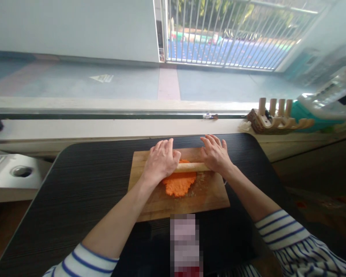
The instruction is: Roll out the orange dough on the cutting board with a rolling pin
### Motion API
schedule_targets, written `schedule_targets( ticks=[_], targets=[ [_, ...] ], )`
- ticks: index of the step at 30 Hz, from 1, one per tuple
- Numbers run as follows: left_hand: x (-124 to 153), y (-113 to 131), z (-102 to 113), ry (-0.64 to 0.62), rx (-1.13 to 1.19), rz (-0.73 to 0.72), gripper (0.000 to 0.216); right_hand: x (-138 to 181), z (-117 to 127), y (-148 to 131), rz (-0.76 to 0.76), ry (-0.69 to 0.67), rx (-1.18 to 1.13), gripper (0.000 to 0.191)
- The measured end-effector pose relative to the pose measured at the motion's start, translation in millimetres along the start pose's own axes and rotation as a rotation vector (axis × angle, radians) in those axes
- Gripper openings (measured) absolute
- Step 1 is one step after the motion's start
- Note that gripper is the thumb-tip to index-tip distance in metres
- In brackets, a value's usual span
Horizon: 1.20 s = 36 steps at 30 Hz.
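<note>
A pale wooden rolling pin (pixel 192 167) lies across a flat, ragged-edged sheet of orange dough (pixel 179 184). My left hand (pixel 162 159) is over the pin's left end, fingers pointing away from me and the thumb against the wood. On its right end rests my right hand (pixel 216 154), the palm pressing down and the fingers bent over the far side. Beneath everything is a wooden cutting board (pixel 213 196), with light crumbs or flour smears right of the dough. Both ends of the pin are hidden under my hands.
The board sits on a black table (pixel 83 184) against a white window sill (pixel 75 129). On the sill at right stand a wooden rack (pixel 276 119) and a teal container (pixel 308 113). A white appliance (pixel 14 169) is left of the table. A pixelated patch covers the near edge.
</note>
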<state>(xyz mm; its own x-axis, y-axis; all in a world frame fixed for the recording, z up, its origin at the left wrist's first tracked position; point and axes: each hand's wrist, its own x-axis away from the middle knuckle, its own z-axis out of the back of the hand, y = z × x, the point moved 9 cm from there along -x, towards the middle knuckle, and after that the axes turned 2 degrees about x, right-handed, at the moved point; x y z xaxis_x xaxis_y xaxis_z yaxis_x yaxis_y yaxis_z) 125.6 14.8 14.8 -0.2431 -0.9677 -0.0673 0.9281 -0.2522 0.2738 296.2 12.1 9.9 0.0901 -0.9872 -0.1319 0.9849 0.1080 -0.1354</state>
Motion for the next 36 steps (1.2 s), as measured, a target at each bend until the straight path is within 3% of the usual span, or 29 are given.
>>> schedule_targets(
  ticks=[8, 15, 36],
  targets=[
    [23, 5, -4, 0.008, -0.115, -0.014, 0.053, 32, 8, -7, 0.045, 0.047, 0.021, 0.042],
    [30, 6, -6, 0.041, -0.124, -0.020, 0.053, 60, 19, -31, 0.119, 0.154, 0.073, 0.039],
    [-4, 0, 4, 0.127, -0.013, -0.019, 0.050, 10, 5, -22, 0.084, 0.011, 0.046, 0.042]
  ],
)
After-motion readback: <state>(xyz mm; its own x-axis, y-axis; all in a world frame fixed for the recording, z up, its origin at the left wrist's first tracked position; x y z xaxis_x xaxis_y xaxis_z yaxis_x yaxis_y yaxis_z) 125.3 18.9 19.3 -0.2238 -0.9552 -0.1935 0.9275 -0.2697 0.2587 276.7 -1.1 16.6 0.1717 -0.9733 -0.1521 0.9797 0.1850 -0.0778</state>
